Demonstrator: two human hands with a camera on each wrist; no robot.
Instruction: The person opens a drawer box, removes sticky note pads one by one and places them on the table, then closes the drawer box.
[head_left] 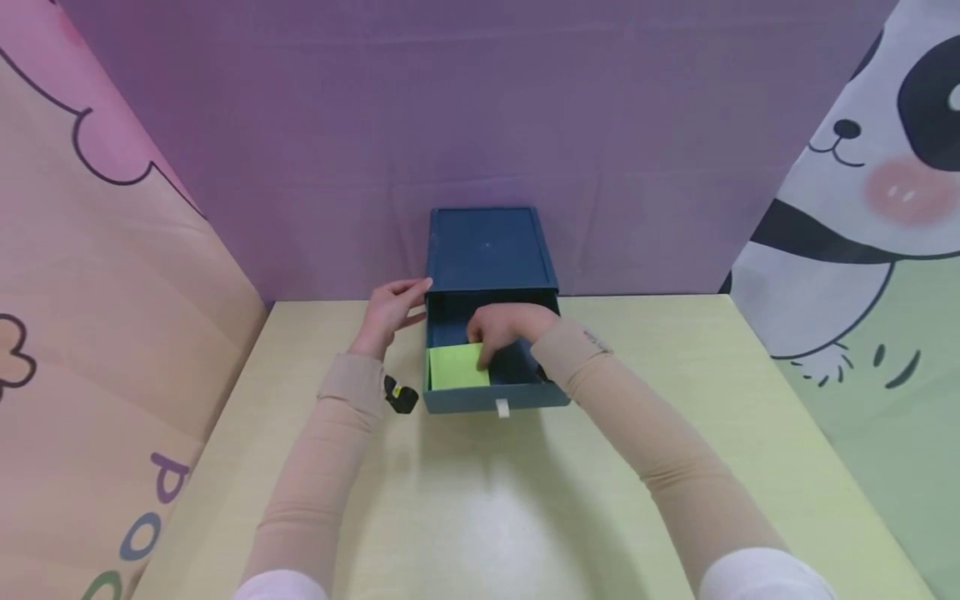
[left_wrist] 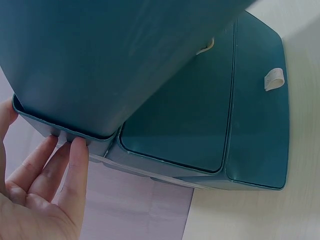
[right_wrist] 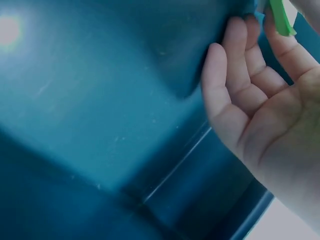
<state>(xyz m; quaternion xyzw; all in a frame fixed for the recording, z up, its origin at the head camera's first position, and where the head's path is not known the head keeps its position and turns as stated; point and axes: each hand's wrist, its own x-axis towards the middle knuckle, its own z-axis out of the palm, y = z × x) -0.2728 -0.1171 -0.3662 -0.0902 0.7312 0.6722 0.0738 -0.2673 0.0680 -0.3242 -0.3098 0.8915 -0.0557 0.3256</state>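
A dark blue drawer unit (head_left: 491, 250) stands at the back of the table with its top drawer (head_left: 457, 402) pulled out. A bright green sticky note pad (head_left: 457, 367) leans inside the drawer's front left part. My right hand (head_left: 506, 325) reaches into the drawer and pinches the pad's right edge. In the right wrist view, a green strip of the pad (right_wrist: 283, 19) shows by the thumb and index finger. My left hand (head_left: 392, 312) touches the unit's left side near its upper front corner, fingers (left_wrist: 75, 175) fairly straight against the wall.
Lower closed drawers (left_wrist: 182, 115) with pale pull tabs (left_wrist: 274, 79) sit beneath the open one. A white tab (head_left: 502, 407) hangs on the open drawer's front. The pale table (head_left: 480, 500) extends toward me. A purple cloth (head_left: 480, 108) rises behind, printed cloths at both sides.
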